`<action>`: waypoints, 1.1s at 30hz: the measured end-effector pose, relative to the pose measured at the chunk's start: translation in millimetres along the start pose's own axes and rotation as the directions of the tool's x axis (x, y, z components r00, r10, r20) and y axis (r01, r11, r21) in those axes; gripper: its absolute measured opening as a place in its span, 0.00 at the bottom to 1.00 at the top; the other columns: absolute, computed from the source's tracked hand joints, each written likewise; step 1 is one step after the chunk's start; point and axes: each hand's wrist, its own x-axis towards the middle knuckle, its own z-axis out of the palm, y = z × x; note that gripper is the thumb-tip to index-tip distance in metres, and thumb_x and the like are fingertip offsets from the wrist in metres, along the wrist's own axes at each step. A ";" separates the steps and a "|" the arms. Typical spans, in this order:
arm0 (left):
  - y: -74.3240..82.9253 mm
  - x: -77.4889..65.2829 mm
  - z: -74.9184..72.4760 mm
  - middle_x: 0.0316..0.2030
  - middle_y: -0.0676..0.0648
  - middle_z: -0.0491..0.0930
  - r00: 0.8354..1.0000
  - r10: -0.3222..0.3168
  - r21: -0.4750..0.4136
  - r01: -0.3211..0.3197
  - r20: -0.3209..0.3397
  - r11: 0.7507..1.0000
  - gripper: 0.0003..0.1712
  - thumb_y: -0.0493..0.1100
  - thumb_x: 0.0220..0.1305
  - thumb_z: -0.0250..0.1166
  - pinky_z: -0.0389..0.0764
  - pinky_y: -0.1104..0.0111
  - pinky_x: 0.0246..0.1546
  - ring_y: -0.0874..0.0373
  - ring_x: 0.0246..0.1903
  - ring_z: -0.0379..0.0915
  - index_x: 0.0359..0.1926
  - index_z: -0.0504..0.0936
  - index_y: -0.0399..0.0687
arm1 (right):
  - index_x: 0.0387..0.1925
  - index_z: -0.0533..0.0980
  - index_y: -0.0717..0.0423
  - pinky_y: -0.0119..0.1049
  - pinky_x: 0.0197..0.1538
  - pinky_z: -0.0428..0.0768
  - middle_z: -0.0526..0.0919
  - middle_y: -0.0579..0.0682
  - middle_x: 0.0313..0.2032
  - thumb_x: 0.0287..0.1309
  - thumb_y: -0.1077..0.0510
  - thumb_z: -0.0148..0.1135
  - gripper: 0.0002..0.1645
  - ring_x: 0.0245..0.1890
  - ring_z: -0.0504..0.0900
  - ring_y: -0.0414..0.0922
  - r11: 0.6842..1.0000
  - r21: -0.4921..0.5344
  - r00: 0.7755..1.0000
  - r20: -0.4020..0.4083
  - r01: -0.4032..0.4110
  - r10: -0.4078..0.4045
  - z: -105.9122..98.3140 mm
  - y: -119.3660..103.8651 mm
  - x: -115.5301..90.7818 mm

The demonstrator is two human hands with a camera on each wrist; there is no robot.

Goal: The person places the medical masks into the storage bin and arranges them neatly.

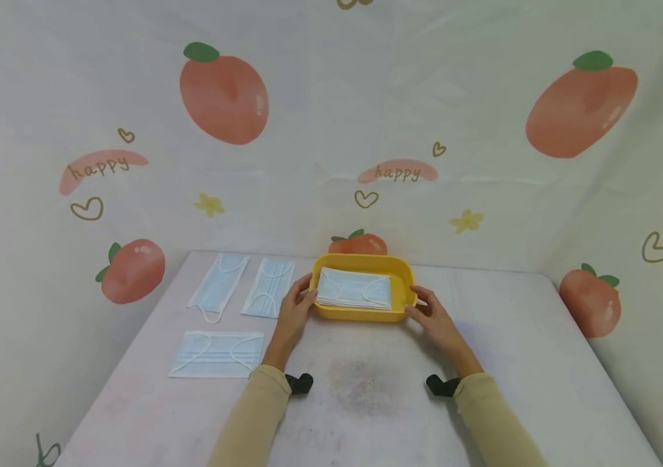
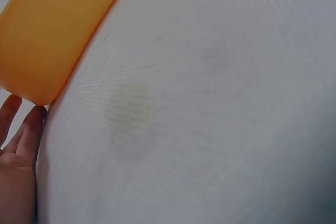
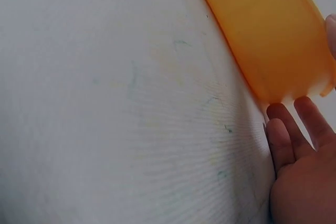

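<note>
A yellow plastic tray [image 1: 361, 315] stands at the back middle of the table. Inside it, toward the left, lies a small stack of light blue face masks [image 1: 355, 288] with white ear loops. My left hand [image 1: 293, 314] holds the tray's left end, its thumb by the rim. At the opposite end my right hand [image 1: 436, 321] grips the tray, thumb near the front right corner. Both wrist views show fingertips [image 3: 304, 103] against the outer wall of the tray [image 2: 58, 35].
Three face masks lie flat on the table left of the tray: one at the far left [image 1: 219, 285], another beside the tray [image 1: 268, 287], and a third nearer the front [image 1: 217, 355]. A fruit-printed white curtain [image 1: 308, 130] hangs behind the table [image 1: 366, 415].
</note>
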 end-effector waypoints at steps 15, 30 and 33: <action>9.8 -5.3 -0.7 0.75 0.46 0.65 0.998 0.034 0.247 -0.044 0.046 0.968 0.29 0.52 0.80 0.50 0.62 0.48 0.77 0.46 0.75 0.60 0.77 0.62 0.56 | 0.78 0.55 0.43 0.57 0.74 0.66 0.57 0.59 0.77 0.72 0.49 0.59 0.39 0.73 0.66 0.60 0.999 0.043 1.000 0.013 0.005 -0.005 -2.0 2.6 0.7; 22.8 -2.7 -16.8 0.76 0.38 0.63 0.988 0.135 0.607 -0.150 0.072 0.781 0.32 0.57 0.80 0.46 0.49 0.42 0.79 0.35 0.78 0.48 0.77 0.62 0.48 | 0.77 0.58 0.42 0.54 0.73 0.68 0.60 0.59 0.75 0.71 0.48 0.61 0.39 0.71 0.68 0.58 0.999 0.049 1.000 -0.012 -0.001 0.002 1.2 1.5 -1.5; 25.9 -2.8 -22.8 0.77 0.36 0.60 0.993 0.100 0.645 -0.121 0.070 0.754 0.35 0.59 0.79 0.45 0.44 0.39 0.79 0.32 0.79 0.44 0.78 0.60 0.49 | 0.77 0.58 0.41 0.54 0.73 0.68 0.61 0.59 0.75 0.71 0.48 0.62 0.38 0.71 0.68 0.58 0.999 0.049 1.000 -0.018 -0.005 0.006 1.1 1.7 -1.5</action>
